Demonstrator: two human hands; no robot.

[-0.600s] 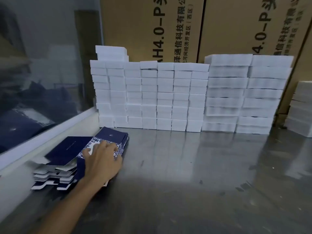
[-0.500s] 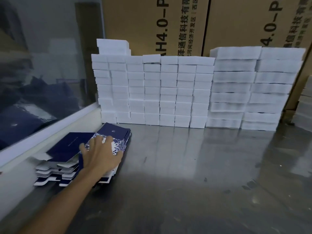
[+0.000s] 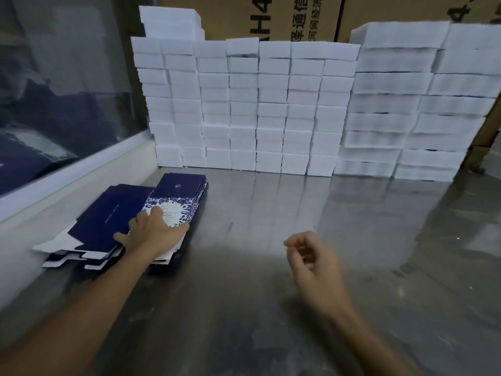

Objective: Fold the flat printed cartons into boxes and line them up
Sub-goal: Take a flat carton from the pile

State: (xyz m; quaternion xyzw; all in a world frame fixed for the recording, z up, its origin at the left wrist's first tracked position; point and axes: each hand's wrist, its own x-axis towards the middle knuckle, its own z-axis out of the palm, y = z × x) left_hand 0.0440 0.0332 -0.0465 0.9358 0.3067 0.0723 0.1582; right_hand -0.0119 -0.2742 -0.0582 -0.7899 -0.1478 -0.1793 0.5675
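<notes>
At about nine o'clock on the steel table (image 3: 271,240), beside the low white ledge (image 3: 81,169), two overlapping piles of flat printed cartons (image 3: 173,194) are lying; I cannot count the sheets in each. Their long axis is running from seven o'clock toward one o'clock, white tabs pointing back at me. My left hand (image 3: 151,234) is resting flat on the right-hand pile, fingers spread and straight, pressing the blue floral panel, gripping nothing. My right hand (image 3: 311,259) is hovering at centre, well apart from the piles, fingers loosely curled, holding nothing. At twelve o'clock, white foam blocks (image 3: 271,104) are standing stacked against two brown shipping boxes (image 3: 271,17).
</notes>
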